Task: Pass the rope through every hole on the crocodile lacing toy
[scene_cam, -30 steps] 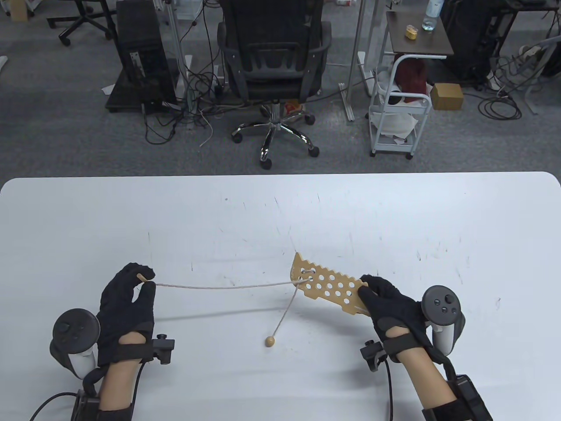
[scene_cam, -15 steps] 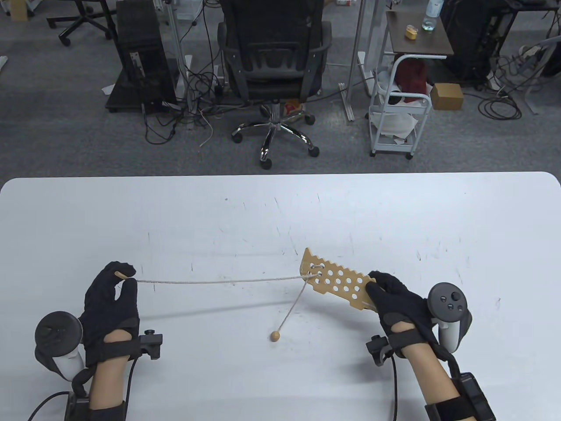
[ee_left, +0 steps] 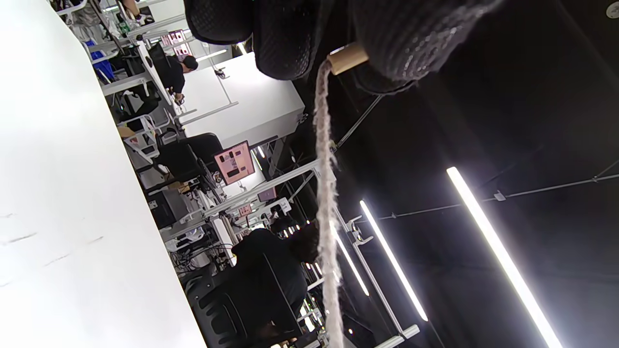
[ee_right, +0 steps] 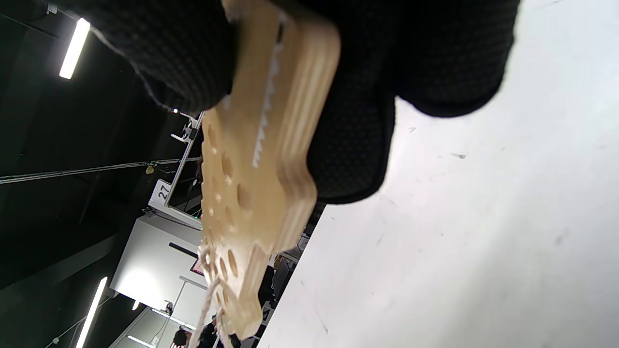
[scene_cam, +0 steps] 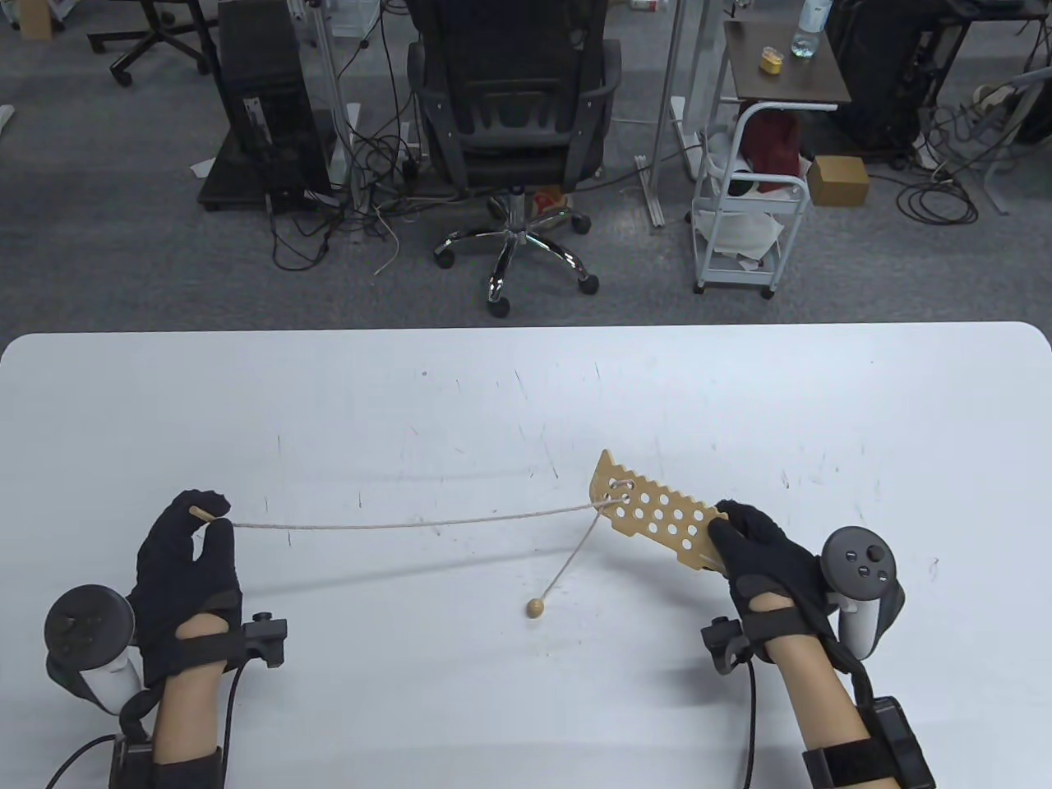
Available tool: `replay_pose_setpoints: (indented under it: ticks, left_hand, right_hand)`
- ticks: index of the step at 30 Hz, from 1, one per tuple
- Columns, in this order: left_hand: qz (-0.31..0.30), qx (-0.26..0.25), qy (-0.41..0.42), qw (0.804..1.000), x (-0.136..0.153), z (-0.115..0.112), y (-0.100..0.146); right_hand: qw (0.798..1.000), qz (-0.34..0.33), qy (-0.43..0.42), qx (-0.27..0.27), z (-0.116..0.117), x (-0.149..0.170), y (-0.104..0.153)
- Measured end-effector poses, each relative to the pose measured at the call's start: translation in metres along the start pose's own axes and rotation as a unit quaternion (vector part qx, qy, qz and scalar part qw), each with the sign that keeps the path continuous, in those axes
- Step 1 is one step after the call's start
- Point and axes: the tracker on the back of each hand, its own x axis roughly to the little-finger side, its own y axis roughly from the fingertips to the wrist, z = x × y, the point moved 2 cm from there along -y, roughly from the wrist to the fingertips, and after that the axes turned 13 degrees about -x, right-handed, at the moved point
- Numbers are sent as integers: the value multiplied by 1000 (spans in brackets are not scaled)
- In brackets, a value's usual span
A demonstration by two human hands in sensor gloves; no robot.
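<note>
The wooden crocodile lacing board [scene_cam: 653, 514], with several holes and a toothed far edge, is held off the table by my right hand [scene_cam: 760, 546], which grips its near right end. It also shows edge-on in the right wrist view [ee_right: 261, 169]. A beige rope [scene_cam: 411, 521] runs through holes at the board's left end. My left hand [scene_cam: 193, 542] pinches the rope's wooden tip [scene_cam: 199, 514], seen close in the left wrist view [ee_left: 347, 58], and holds the rope stretched out to the left. The rope's other end hangs down to a wooden bead [scene_cam: 536, 608] on the table.
The white table [scene_cam: 526, 394] carries only scuff marks around the hands. Beyond its far edge stand an office chair [scene_cam: 514, 107], a computer tower [scene_cam: 263, 99] and a white cart [scene_cam: 752, 205] on the floor.
Both hands moved apart: the left went further left with the rope tip, the right went right and slightly away with the board. The bead slid right along the table.
</note>
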Motion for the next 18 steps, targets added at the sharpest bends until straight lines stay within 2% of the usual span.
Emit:
replay_pose_setpoints:
  ticks: [8, 18]
  left_hand:
    - [2, -6, -2, 1000, 1, 3, -1]
    - [-16, 23, -10, 1000, -4, -11, 5]
  right_hand:
    - [1000, 12, 3, 18, -8, 6, -3]
    - [1000, -16, 19, 6, 2, -5, 2]
